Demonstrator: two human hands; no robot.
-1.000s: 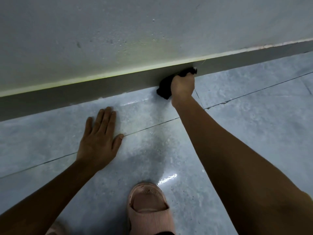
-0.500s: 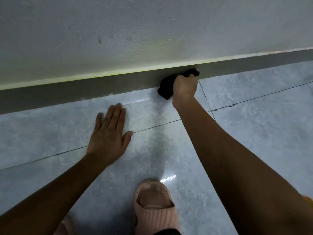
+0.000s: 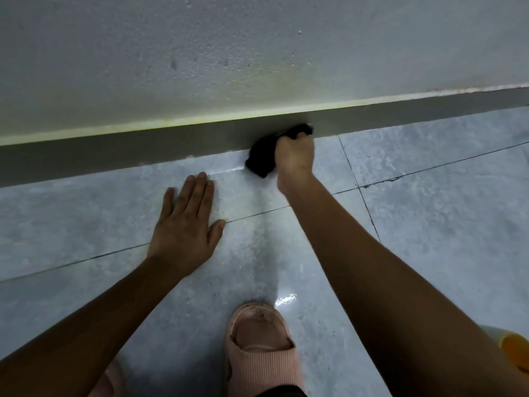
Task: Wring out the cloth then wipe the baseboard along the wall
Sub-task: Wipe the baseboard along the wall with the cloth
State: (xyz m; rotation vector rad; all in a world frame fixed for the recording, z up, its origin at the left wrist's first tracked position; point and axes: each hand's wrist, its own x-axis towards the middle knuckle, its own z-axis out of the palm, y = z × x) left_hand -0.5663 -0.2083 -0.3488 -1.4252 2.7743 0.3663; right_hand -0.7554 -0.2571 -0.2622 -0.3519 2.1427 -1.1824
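A dark grey baseboard (image 3: 120, 151) runs along the foot of the pale wall, from left to right across the view. My right hand (image 3: 294, 156) is shut on a black cloth (image 3: 262, 159) and presses it against the baseboard where it meets the floor. Part of the cloth sticks out above my fingers and to their left. My left hand (image 3: 186, 227) lies flat on the grey tiled floor, fingers apart, holding nothing, left of the cloth.
The rough white wall (image 3: 257, 53) fills the top of the view. A pink slipper (image 3: 262, 348) stands on the glossy tiles (image 3: 429, 224) at the bottom centre. A yellow-orange object (image 3: 515, 351) shows at the bottom right edge. A wet streak shines beside the cloth.
The view has shifted so hands and baseboard sit lower in frame. My right hand stays pressed with the cloth on the baseboard; the left palm stays planted on the floor.
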